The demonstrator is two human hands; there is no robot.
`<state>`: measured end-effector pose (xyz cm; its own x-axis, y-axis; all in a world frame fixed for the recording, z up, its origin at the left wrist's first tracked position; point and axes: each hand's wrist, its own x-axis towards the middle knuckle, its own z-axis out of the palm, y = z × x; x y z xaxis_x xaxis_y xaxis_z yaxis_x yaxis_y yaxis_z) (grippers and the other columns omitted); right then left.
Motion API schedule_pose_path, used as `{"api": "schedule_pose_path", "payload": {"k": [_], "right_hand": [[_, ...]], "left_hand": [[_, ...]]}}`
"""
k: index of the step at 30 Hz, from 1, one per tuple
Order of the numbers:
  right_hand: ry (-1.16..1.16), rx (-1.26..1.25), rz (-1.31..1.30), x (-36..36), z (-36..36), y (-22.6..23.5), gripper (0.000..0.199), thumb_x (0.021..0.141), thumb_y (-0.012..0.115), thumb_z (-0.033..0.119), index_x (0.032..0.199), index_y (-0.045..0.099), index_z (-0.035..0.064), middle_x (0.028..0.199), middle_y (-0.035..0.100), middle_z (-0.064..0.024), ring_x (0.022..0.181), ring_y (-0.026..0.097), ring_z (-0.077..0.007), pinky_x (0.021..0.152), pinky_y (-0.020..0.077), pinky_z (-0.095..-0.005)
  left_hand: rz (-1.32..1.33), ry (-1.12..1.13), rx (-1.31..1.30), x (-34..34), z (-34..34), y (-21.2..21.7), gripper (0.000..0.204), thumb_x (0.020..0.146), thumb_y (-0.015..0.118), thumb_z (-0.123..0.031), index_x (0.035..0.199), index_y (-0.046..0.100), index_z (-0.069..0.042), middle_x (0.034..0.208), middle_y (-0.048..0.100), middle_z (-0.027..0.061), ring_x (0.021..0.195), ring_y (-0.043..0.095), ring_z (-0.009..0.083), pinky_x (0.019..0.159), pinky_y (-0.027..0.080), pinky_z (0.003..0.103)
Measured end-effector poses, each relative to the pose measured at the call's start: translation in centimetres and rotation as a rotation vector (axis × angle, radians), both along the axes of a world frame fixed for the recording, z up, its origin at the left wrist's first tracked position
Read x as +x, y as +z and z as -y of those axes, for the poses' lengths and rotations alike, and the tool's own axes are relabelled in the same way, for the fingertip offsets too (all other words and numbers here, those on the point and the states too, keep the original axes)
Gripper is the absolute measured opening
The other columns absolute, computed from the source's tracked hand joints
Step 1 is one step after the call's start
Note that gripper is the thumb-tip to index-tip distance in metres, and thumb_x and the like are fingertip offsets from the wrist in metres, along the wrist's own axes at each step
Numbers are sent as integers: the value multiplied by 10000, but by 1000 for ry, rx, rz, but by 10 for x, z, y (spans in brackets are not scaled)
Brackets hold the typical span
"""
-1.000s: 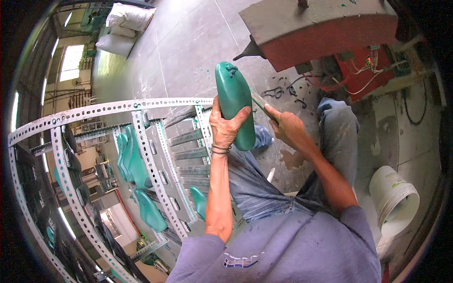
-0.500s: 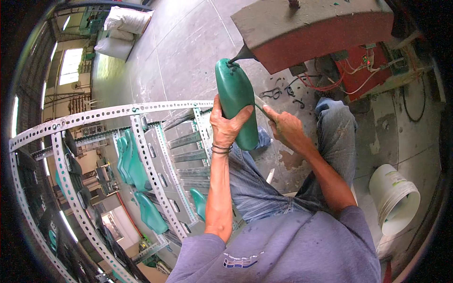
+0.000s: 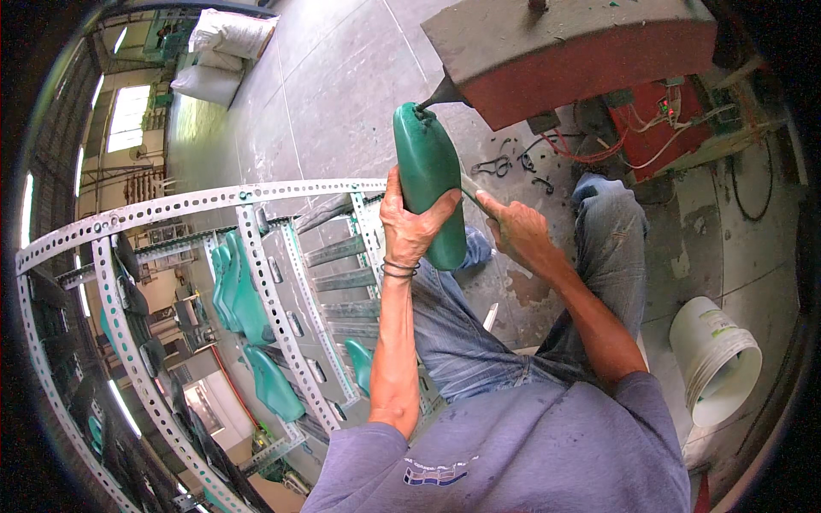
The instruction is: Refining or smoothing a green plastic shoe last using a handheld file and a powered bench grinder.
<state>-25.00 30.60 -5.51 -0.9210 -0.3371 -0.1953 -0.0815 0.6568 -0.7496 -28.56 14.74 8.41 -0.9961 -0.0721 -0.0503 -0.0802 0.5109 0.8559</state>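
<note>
- Pinching green piece (image 3: pixel 428 167) between thumb and fingers of left hand (image 3: pixel 408 229), above floor (image 3: pixel 342 111).
- Grasping slim tool (image 3: pixel 469 185) in right hand (image 3: pixel 522 231), with fingers curled around it, beside green piece.

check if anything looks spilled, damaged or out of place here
Yes: dark scraps lie loose on the floor near the red machine, like uncollected litter. A ragged brown patch also breaks the grey surface; stain or wear, I can't tell.
</note>
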Motion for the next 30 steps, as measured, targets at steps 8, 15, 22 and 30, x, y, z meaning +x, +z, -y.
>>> {"api": "schedule_pose_path", "payload": {"k": [8,15,22,30], "right_hand": [[0,18,-7,0,-2,3,559,914,619,154,1449,487,249,796,637,-182,732,655,-383,639,511,-509],[-3,28,14,-1,-6,8,547,917,619,158,1445,498,241,804,629,-172,754,653,-374,656,511,-501],[-7,4,-10,-1,-3,6,533,915,614,145,1431,517,240,782,629,-185,705,646,-385,617,501,-515],[-22,-3,-62,2,-1,1,485,912,584,127,1384,556,235,768,666,-203,699,681,-406,581,524,-530]], "left_hand": [[7,14,73,1,-4,0,491,758,847,-137,1148,569,-30,961,717,78,818,685,153,743,563,311],[-5,-4,-28,6,5,-2,504,750,842,-141,1155,568,-19,957,726,96,809,703,174,741,571,319],[-45,-61,-49,7,11,0,511,742,848,-137,1150,564,-18,965,731,101,817,709,178,747,575,320],[3,-46,-22,6,3,5,490,751,836,-99,1152,563,-26,964,725,83,815,702,159,741,570,309]]}}
